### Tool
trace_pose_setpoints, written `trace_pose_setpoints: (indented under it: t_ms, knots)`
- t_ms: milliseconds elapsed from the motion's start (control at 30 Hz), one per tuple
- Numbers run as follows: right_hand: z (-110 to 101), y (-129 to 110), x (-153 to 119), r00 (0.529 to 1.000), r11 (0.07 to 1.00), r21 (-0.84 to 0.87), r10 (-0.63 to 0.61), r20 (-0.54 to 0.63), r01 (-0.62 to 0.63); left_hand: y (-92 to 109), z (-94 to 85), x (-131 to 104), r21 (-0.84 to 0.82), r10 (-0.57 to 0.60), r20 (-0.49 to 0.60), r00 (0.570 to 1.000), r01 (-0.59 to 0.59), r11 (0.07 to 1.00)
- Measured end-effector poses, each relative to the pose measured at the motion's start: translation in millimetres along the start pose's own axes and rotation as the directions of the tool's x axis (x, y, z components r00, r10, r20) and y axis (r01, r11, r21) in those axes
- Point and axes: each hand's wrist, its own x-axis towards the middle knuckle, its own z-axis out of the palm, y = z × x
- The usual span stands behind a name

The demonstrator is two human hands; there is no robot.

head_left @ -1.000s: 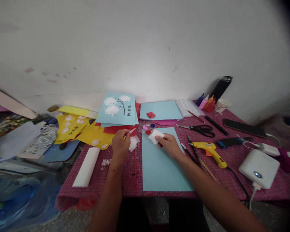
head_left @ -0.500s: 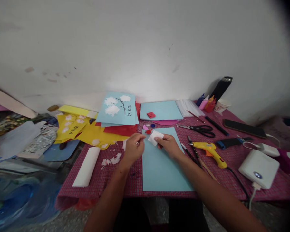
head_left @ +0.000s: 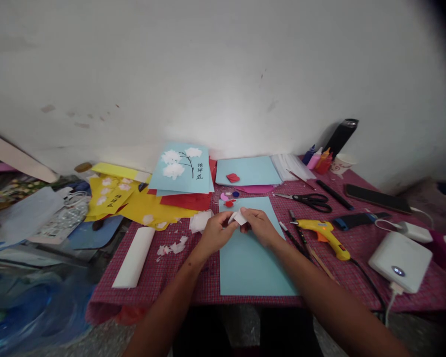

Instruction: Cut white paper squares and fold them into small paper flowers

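Between both hands is a small piece of white tissue paper [head_left: 238, 218], held over the top part of a light blue sheet [head_left: 252, 270]. My left hand [head_left: 218, 230] pinches its left side, and my right hand [head_left: 259, 225] grips the right side between thumb and fingers. Just beyond the fingers lie small paint caps, a red one [head_left: 229, 204] and a pink one [head_left: 224, 197]. More thin white tissue [head_left: 199, 221] rests on the checked cloth beside my left hand. White paper scraps [head_left: 173, 248] are to its left.
On the right are black scissors [head_left: 310, 200], a yellow glue gun [head_left: 325, 233], a power bank [head_left: 400, 260] and a phone [head_left: 377, 197]. A blue card with white paper flowers [head_left: 182, 168] leans at the back. A white paper roll [head_left: 134, 258] lies left.
My left hand has moved in to the right and taken hold of the white tissue piece. The piece now looks bent between both hands, and the tissue behind the left hand shows more.
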Motion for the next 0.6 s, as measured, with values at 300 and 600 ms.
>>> trace_pose_setpoints:
  t_ms: [300,600]
  knots:
    - [-4,1,2,0.998,0.996,-0.086,-0.038,-0.057,0.033,-15,0.5,5,-0.234,-0.191,-0.103,0.976,0.163,0.958]
    - [-9,2,2,0.986,0.804,-0.582,-0.165,-0.014,0.126,-26,-5.2,5,-0.2,-0.216,-0.243,0.946,0.17,0.965]
